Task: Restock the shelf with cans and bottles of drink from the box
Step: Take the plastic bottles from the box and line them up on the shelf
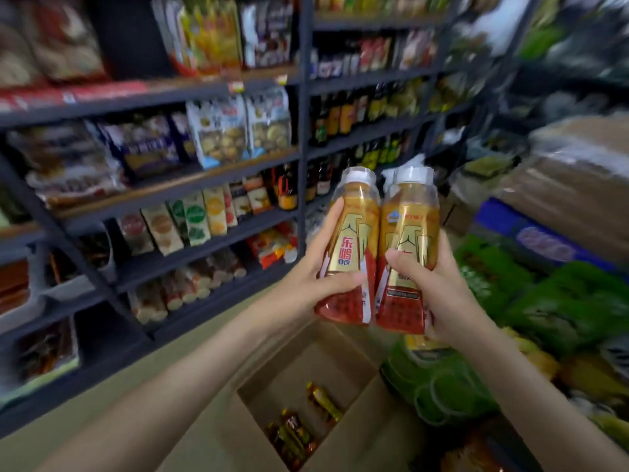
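both forearms stretch over an open cardboard box (367,424), with loose bottles (296,434) lying at its bottom. left hand (316,277) wraps thumb and fingers round first drink bottle (354,240); right hand (439,287) grips second drink bottle (408,247) likewise. both roughly upright, white caps up, side by side in the air above the box, short of shelf (303,131). green shrink-wrapped packs (452,393) crowd the right. snack packets (218,134) and dark bottles (340,114) fill the tiers, blurred.
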Tool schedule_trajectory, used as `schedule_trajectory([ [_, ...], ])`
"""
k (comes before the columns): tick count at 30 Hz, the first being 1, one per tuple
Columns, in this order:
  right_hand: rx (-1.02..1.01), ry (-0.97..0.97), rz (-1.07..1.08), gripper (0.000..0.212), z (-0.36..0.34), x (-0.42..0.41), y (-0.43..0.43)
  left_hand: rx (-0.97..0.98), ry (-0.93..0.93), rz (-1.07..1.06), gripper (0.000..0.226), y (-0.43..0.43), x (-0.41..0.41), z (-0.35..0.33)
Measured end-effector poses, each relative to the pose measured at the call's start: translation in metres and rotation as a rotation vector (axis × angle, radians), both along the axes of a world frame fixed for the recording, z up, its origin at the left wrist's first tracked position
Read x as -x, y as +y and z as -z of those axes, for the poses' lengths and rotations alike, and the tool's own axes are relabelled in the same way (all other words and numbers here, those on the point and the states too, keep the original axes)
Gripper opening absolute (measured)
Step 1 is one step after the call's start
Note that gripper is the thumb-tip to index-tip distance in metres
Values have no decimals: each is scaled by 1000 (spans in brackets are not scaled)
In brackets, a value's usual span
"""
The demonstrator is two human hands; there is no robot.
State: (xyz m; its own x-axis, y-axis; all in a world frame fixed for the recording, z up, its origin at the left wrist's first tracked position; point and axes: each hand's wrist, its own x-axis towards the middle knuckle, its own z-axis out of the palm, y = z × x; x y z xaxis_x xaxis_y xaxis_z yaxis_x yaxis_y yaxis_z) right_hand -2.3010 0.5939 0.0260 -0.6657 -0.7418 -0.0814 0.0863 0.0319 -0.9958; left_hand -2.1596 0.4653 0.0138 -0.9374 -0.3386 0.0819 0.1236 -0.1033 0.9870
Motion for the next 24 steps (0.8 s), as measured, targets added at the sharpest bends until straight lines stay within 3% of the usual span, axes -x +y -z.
schedule_trajectory([
  [7,180,326,218,65,-98,-27,220,230,255,170,90,191,10,-91],
  [13,212,485,410,65,-172,-41,399,183,433,272,91,353,39,-157],
  [16,227,545,488,64,-200,-43,463,205,486,298,90,407,62,-184],
  [22,248,622,748,89,-227,-31,572,306,633,354,87,483,114,-227],
  [24,256,620,788,84,-233,-16,601,338,665,373,87,501,133,-236],
])
